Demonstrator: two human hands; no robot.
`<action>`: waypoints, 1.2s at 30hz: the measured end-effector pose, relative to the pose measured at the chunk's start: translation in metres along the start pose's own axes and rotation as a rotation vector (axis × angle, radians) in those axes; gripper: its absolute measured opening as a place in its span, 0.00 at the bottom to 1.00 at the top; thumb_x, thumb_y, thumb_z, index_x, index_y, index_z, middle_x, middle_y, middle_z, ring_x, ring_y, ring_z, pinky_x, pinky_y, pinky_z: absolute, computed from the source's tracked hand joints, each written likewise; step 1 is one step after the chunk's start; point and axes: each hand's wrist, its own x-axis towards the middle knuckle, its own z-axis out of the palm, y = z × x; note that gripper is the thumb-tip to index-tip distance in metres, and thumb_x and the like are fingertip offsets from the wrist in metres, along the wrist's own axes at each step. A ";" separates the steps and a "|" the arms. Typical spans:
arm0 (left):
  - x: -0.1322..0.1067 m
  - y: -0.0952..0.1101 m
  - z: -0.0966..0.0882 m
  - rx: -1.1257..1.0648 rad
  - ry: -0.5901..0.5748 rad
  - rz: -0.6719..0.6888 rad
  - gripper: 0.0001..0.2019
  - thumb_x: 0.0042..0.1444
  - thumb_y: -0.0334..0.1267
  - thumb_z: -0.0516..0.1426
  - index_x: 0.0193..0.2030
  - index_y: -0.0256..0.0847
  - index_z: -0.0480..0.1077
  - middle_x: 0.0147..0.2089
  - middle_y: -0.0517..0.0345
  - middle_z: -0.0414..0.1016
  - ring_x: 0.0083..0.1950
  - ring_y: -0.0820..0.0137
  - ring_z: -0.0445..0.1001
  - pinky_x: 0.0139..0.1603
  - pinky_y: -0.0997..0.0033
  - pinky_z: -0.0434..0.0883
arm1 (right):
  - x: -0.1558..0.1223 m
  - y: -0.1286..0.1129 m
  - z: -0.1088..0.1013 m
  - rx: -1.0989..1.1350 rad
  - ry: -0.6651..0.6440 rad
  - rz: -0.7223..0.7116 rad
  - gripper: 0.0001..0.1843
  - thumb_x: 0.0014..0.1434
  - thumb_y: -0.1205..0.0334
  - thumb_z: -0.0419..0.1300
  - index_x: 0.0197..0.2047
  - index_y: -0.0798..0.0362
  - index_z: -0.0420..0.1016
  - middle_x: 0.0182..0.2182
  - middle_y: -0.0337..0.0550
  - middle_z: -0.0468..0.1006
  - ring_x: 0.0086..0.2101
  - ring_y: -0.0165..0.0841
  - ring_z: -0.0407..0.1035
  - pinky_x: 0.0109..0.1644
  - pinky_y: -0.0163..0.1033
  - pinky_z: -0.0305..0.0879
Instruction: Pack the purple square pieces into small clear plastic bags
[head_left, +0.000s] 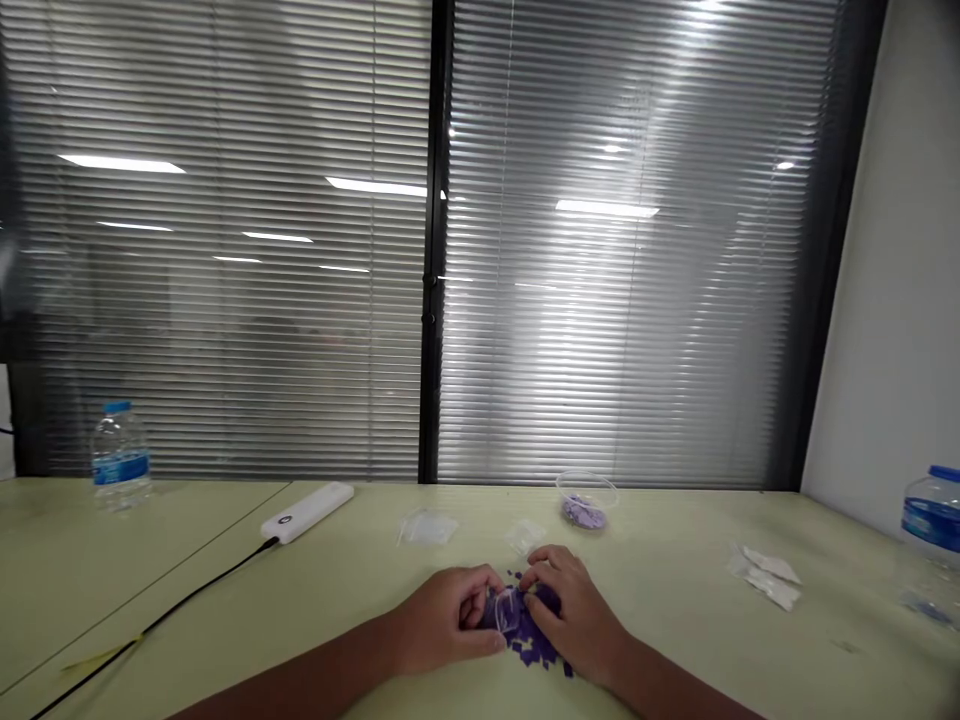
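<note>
In the head view, my left hand (457,618) is closed round a small clear plastic container (507,612) that lies tilted on its side, with purple bits showing in it. Whether it is a cup or a bag is hard to make out. Small dark purple flakes (531,648) lie heaped and scattered on the table between my hands. Curled over this heap, my right hand (574,615) has purple flakes between its thumb and fingers. Part of the heap is hidden beneath that hand.
Behind my hands are a clear round container (587,490) over pale purple bits (583,513) and clear plastic pieces (427,527). White packets (766,577) lie right. A white power bank (307,512) with a black cable lies left. Water bottles (120,458) stand at both sides.
</note>
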 end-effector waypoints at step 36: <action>0.005 -0.010 0.000 -0.134 -0.029 -0.034 0.25 0.54 0.58 0.68 0.51 0.46 0.72 0.31 0.67 0.62 0.32 0.69 0.59 0.32 0.69 0.57 | 0.002 -0.005 -0.002 -0.012 -0.003 0.041 0.08 0.61 0.70 0.62 0.38 0.46 0.80 0.38 0.41 0.80 0.45 0.42 0.72 0.53 0.48 0.63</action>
